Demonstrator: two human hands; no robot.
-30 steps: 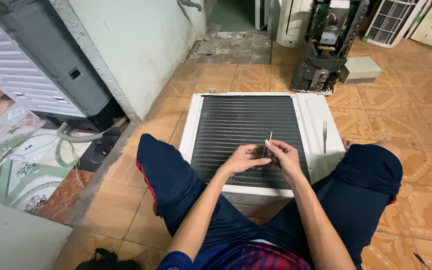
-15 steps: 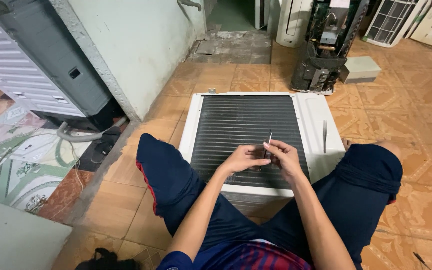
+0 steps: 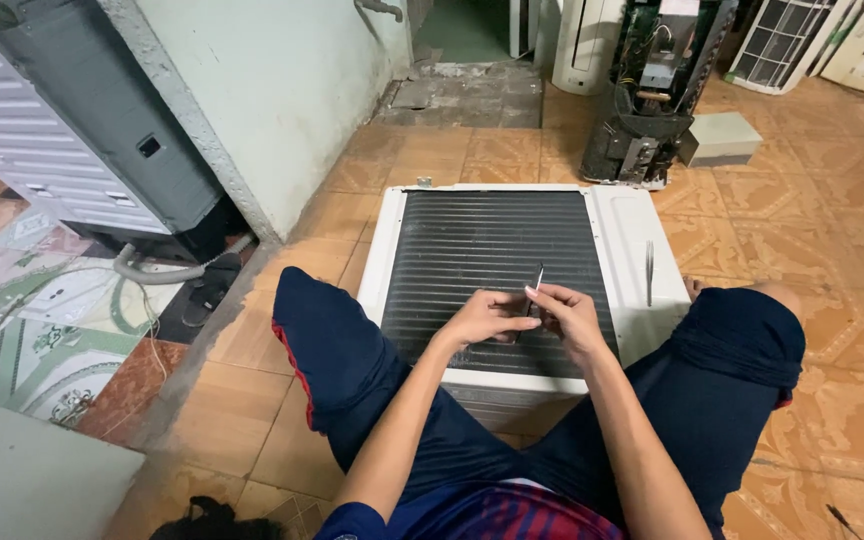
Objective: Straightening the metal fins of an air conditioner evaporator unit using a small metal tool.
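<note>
Left hand: the left hand [image 3: 485,318] reaches in from the lower left, forearm angled up across the thigh, fingers curled inward toward the other hand, over the near part of the finned coil [image 3: 492,260].
Right hand: the right hand [image 3: 569,312] comes in from the lower right, wrist bent, fingertips meeting those of the left.
Grip: both hands are pressed together on a thin metal blade [image 3: 537,279]; the right fingertips pinch its lower end, the left fingers close against it just beside them. How much of the blade the left hand actually clamps cannot be told.
Change: compared with half a second and a second ago, hands and blade sit in nearly the same spot; the pose is held, with no shift that shows.
Blade: it stands nearly upright, its tip rising just above the fingertips, over the near right part of the coil.
Unit: the white air conditioner unit [image 3: 622,225] lies flat on the tiled floor [image 3: 832,250] between the person's spread knees.
Beside it: a slim metal tool [image 3: 649,272] lies along the unit's right edge, apart from both hands.
</note>
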